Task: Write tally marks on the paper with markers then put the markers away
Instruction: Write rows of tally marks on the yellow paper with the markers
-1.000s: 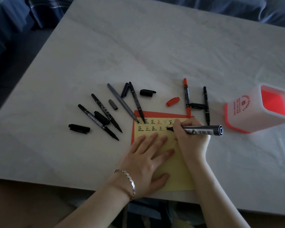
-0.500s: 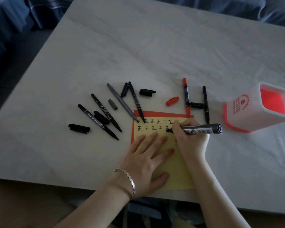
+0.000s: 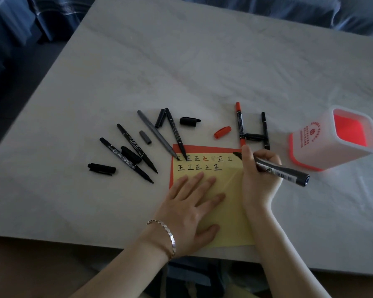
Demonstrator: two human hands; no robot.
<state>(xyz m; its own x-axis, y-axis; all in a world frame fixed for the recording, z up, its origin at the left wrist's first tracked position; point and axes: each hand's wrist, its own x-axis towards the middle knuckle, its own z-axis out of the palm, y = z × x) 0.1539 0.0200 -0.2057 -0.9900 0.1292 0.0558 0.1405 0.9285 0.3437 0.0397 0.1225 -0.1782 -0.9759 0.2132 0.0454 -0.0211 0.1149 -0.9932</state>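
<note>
A yellow paper [image 3: 230, 214] lies on an orange sheet [image 3: 205, 148] near the table's front edge, with two rows of tally marks along its top. My left hand [image 3: 190, 207] presses flat on the yellow paper, fingers spread. My right hand [image 3: 260, 175] grips a thick black marker [image 3: 282, 169], its tip lifted off the paper over the orange sheet's right corner. Several uncapped markers lie around: black ones [image 3: 125, 159] to the left, a grey one [image 3: 156, 134], a red one [image 3: 240, 123] and a black one [image 3: 265, 130] behind my right hand.
A white pen holder with a red inside [image 3: 310, 145] lies tipped at the right. Loose caps are scattered: black ones [image 3: 101, 168] [image 3: 188, 121], a grey one [image 3: 145, 137], a red one [image 3: 222, 132]. The pale table [image 3: 202, 61] stretches far behind; its front edge runs under my wrists.
My right hand has lifted the thick marker from the second row and swung its tip up and right, off the yellow paper. The left hand stays flat.
</note>
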